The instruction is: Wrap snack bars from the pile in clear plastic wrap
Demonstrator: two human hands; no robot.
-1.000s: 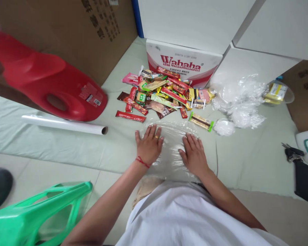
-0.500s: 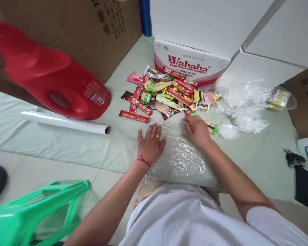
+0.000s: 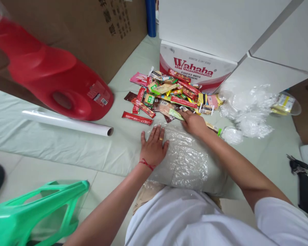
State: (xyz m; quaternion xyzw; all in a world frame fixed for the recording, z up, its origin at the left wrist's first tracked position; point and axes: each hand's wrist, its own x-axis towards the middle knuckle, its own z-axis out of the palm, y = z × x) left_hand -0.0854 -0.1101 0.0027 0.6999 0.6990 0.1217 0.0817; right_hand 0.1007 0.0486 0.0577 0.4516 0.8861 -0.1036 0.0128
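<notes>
Glossy, crinkled plastic film (image 3: 191,160), shiny snack wrappers (image 3: 183,101), smooth plastic jug (image 3: 53,70), matt cardboard (image 3: 77,24), creased cloth (image 3: 113,150).

A pale green cloth (image 3: 110,153) covers the low surface, rumpled along its left side. Directly on it sit a red jug (image 3: 78,73) and, just before that, a white roll (image 3: 66,123) lying on its side. In the middle is a heap of snacks (image 3: 166,90) against a Wahaha box (image 3: 199,70), with clear film (image 3: 191,162) spread flat nearer the front edge. Farther right lie crumpled clear plastic (image 3: 250,104), a tub (image 3: 284,104) beside it, and keys (image 3: 299,164) next to a black case (image 3: 307,194).
</notes>
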